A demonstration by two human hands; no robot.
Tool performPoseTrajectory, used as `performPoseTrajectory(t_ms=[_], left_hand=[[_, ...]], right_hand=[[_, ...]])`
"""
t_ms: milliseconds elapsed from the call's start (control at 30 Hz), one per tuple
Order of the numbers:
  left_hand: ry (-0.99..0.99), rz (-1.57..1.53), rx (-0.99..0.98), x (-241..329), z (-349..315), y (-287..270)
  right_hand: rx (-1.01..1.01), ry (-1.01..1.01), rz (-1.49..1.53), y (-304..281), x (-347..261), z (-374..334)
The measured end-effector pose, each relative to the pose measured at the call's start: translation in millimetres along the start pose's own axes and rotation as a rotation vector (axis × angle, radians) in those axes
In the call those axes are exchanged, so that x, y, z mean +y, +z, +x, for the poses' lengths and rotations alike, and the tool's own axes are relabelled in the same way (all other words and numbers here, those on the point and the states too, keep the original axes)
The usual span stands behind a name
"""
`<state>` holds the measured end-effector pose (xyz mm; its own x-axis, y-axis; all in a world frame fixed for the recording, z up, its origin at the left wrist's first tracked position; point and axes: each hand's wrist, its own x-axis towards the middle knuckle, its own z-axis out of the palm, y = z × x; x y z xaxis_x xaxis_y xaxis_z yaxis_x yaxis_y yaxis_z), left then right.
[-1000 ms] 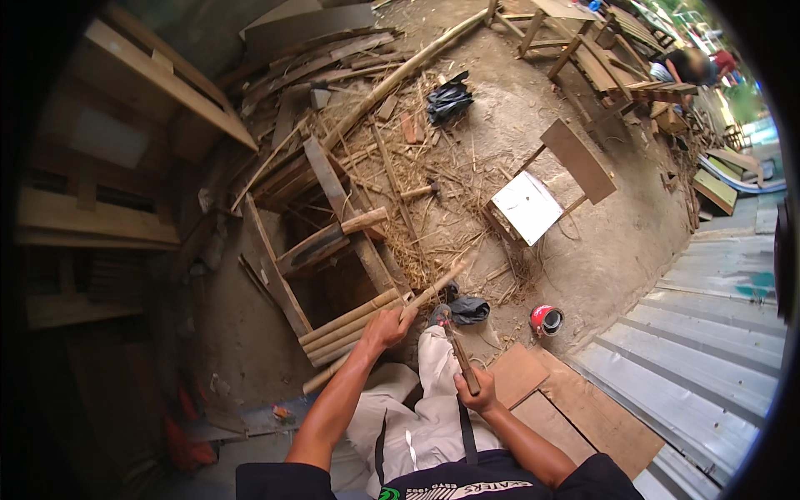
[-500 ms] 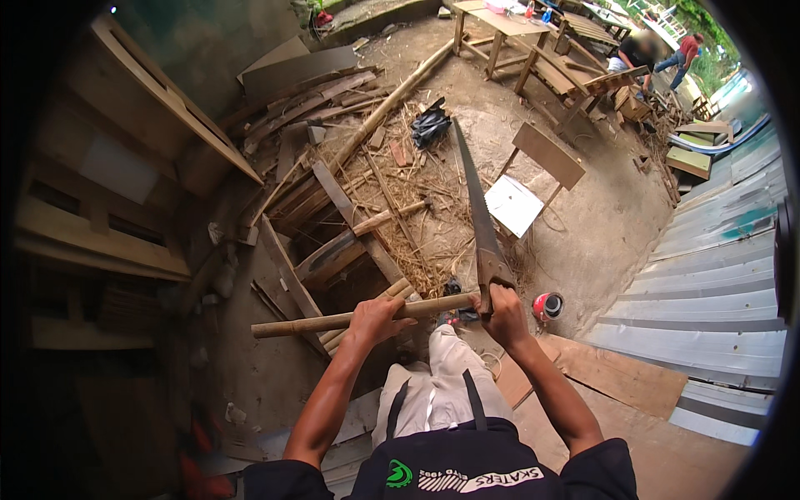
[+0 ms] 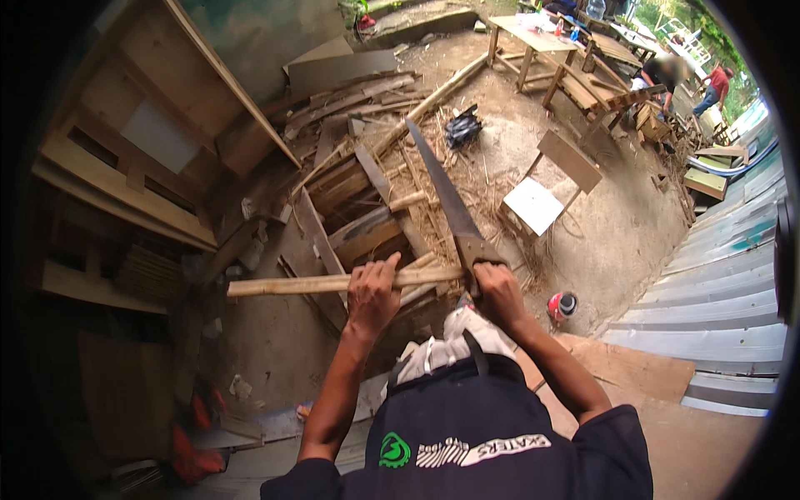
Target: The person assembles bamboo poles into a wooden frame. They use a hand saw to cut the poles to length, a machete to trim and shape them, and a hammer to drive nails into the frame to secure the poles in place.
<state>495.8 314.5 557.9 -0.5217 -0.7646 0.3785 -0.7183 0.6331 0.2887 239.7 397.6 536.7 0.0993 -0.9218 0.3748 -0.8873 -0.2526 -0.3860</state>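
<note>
My left hand point(image 3: 374, 292) is closed around a pale round pole point(image 3: 287, 286), which lies nearly level across in front of me. Its left end sticks out well past that hand. My right hand point(image 3: 499, 292) grips the handle of a handsaw point(image 3: 447, 196). The saw's long dark blade points away from me and leans left, its tip up near a black plastic bundle point(image 3: 463, 127). At its right end the pole meets the saw's handle end; whether my right fingers also touch the pole is hidden. Below the pole stands a wooden frame point(image 3: 319, 233) of old boards.
Scrap planks point(image 3: 350, 100) and straw litter the ground ahead. To the right are a small chair with a white seat point(image 3: 533, 206) and a red can point(image 3: 562, 306). Wooden panels point(image 3: 125, 196) lean at left; corrugated sheets point(image 3: 692, 292) line the right. People sit and stand beyond wooden tables point(image 3: 533, 35).
My view has shifted, so the surroundings sit further right. Both hands, with the pole and saw, appear higher in the picture, and the saw blade leans more to the left.
</note>
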Motion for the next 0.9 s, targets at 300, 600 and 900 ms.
performPoseTrajectory(t_ms=[300, 600, 900], left_hand=[[0.01, -0.17, 0.108, 20, -8, -26], [0.034, -0.09, 0.38, 19, -24, -41], [-0.024, -0.063, 0.419, 20, -34, -60]], right_hand=[[0.103, 0.139, 0.043, -27, -24, 0], [0.121, 0.148, 0.191, -48, -81, -25], [0.108, 0.106, 0.166, -58, -98, -18]])
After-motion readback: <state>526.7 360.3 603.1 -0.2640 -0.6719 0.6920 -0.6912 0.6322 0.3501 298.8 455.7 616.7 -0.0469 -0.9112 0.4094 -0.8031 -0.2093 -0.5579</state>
